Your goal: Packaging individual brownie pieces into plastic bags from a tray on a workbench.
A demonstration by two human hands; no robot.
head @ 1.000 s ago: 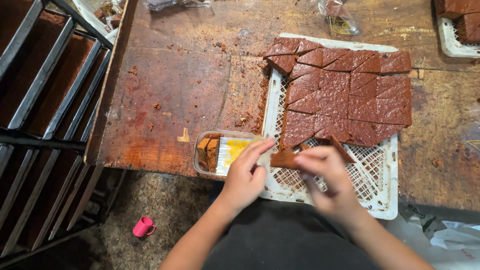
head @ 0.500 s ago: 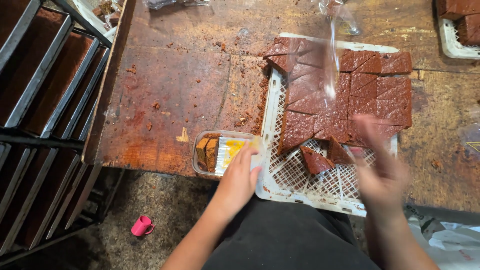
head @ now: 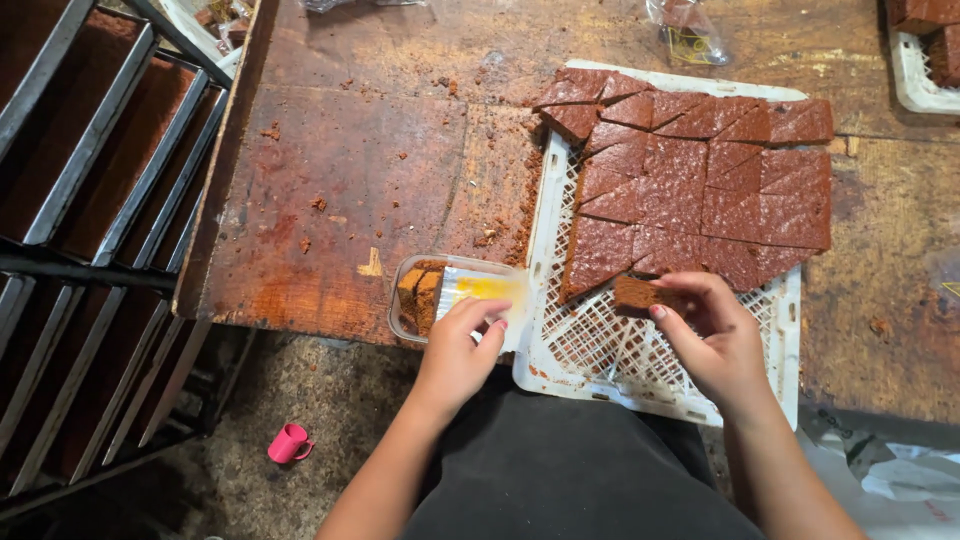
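Observation:
My left hand (head: pixel 462 345) rests on the near edge of a clear plastic container (head: pixel 450 290) at the table's front edge; brown cake pieces lie in its left end and something yellow sits in it. My right hand (head: pixel 712 335) grips a brown cake piece (head: pixel 640 294) just above the white lattice tray (head: pixel 620 355). Many cut brown cake slices (head: pixel 700 190), squares and triangles, cover the tray's far part.
The worn wooden table (head: pixel 380 170) carries crumbs. A metal rack of dark baking trays (head: pixel 90 200) stands to the left. A pink toy cup (head: pixel 290 442) lies on the floor. Another tray with cake (head: pixel 925 50) sits at the far right.
My right hand, which had swung out to the right, has come back to the tray and now holds a cake piece. My left hand stays on the container.

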